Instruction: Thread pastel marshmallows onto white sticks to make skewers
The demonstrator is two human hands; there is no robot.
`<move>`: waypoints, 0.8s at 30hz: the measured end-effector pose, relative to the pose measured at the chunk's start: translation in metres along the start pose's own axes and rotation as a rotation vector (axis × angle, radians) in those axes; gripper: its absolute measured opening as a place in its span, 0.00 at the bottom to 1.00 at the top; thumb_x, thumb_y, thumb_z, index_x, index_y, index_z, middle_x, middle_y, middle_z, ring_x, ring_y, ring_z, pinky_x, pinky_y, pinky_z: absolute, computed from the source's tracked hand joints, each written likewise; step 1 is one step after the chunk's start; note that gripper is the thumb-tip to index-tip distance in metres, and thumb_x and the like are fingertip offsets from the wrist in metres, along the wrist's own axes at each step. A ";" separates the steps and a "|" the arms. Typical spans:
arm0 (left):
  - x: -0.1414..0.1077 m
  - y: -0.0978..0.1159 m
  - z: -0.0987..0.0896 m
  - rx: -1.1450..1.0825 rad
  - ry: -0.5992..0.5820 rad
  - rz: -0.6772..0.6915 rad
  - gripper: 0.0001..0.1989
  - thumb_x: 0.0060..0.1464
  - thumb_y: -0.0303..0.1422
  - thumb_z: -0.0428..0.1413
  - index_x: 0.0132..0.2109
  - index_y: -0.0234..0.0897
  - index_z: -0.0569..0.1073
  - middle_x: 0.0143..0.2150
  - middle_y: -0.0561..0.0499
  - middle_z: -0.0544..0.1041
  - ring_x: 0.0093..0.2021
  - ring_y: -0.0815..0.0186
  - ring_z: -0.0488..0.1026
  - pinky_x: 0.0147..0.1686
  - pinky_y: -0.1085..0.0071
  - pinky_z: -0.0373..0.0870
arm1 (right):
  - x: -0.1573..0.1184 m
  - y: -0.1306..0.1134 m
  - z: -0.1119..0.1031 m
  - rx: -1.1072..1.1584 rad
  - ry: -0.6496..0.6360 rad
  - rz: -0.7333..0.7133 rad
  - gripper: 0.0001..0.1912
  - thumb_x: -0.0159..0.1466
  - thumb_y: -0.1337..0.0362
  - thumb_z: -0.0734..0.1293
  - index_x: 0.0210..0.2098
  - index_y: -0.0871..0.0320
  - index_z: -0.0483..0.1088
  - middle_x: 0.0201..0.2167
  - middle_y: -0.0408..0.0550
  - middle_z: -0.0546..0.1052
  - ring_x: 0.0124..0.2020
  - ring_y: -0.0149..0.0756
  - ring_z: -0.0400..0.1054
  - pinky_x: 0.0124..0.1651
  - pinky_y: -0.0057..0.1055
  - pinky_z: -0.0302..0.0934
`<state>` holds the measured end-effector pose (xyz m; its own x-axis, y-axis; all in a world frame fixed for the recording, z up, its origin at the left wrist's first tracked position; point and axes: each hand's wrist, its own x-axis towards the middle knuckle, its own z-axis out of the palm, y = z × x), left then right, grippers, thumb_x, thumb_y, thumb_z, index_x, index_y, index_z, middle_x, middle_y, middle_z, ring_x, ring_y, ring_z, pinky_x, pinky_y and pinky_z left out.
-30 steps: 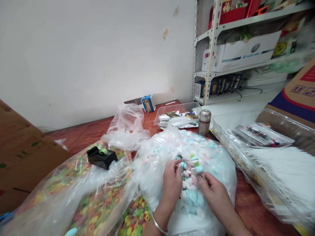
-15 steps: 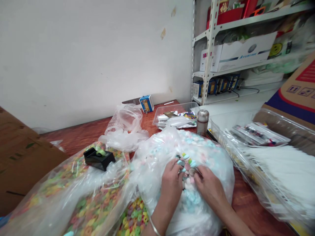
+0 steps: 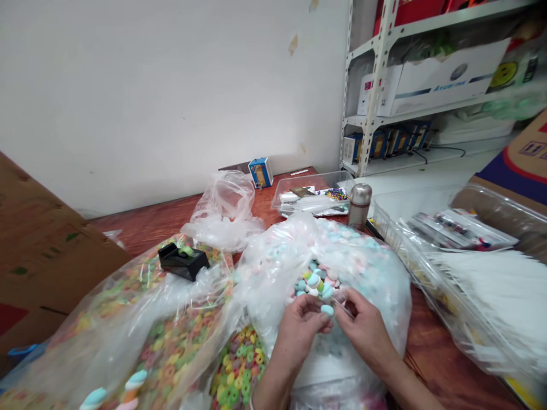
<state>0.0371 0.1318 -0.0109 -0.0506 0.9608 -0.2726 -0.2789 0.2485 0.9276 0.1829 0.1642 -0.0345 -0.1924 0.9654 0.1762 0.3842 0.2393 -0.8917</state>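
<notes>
Both hands (image 3: pixel 299 336) close around a smooth oval candy (image 3: pixel 327 310) (pale blue).

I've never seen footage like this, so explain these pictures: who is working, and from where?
There is no machine here: a person works with their own bare hands, and the one view comes from a camera worn on their head, looking forward and down. The left hand and right hand are over a clear plastic bag of pastel candy pieces, and a pale blue piece sits at their fingertips. On the wooden table lie a bag of multicoloured cereal rings with a black tape dispenser on it, a steel flask and a clear tray.
</notes>
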 end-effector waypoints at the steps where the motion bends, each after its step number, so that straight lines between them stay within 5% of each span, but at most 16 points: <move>1: -0.002 0.001 0.001 -0.005 0.006 0.003 0.13 0.43 0.32 0.66 0.34 0.33 0.71 0.25 0.55 0.74 0.26 0.68 0.74 0.29 0.73 0.70 | -0.003 -0.001 0.000 0.058 -0.018 0.011 0.05 0.63 0.62 0.61 0.33 0.56 0.66 0.27 0.41 0.70 0.28 0.33 0.65 0.32 0.26 0.58; 8: -0.008 0.004 -0.002 0.041 0.061 0.075 0.17 0.43 0.31 0.65 0.42 0.33 0.73 0.24 0.58 0.71 0.22 0.71 0.70 0.25 0.75 0.67 | -0.013 0.001 0.005 0.371 -0.107 0.086 0.10 0.63 0.55 0.62 0.32 0.54 0.61 0.25 0.38 0.68 0.24 0.31 0.64 0.27 0.25 0.59; 14: -0.016 0.006 -0.002 0.003 0.007 0.004 0.15 0.45 0.36 0.66 0.38 0.32 0.76 0.34 0.50 0.77 0.34 0.67 0.74 0.38 0.71 0.72 | -0.015 -0.012 0.003 0.463 -0.152 0.115 0.10 0.64 0.55 0.62 0.34 0.54 0.62 0.25 0.36 0.64 0.22 0.27 0.58 0.24 0.22 0.54; 21: -0.019 0.002 -0.010 -0.055 0.275 0.050 0.22 0.42 0.40 0.68 0.41 0.32 0.74 0.33 0.50 0.76 0.26 0.67 0.76 0.28 0.71 0.75 | -0.063 -0.012 -0.011 0.149 -0.151 0.101 0.13 0.67 0.53 0.58 0.37 0.53 0.67 0.26 0.40 0.71 0.28 0.33 0.67 0.32 0.22 0.59; 24: -0.020 0.007 -0.011 -0.067 0.289 0.065 0.22 0.41 0.38 0.69 0.42 0.30 0.75 0.31 0.50 0.77 0.26 0.69 0.75 0.28 0.73 0.74 | -0.080 -0.007 -0.011 0.057 -0.149 0.137 0.16 0.68 0.50 0.56 0.38 0.52 0.68 0.25 0.41 0.74 0.28 0.34 0.70 0.34 0.23 0.60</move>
<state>0.0258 0.1131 -0.0018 -0.3386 0.8971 -0.2837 -0.3283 0.1700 0.9292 0.2057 0.0863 -0.0377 -0.2755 0.9613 -0.0079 0.3649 0.0969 -0.9260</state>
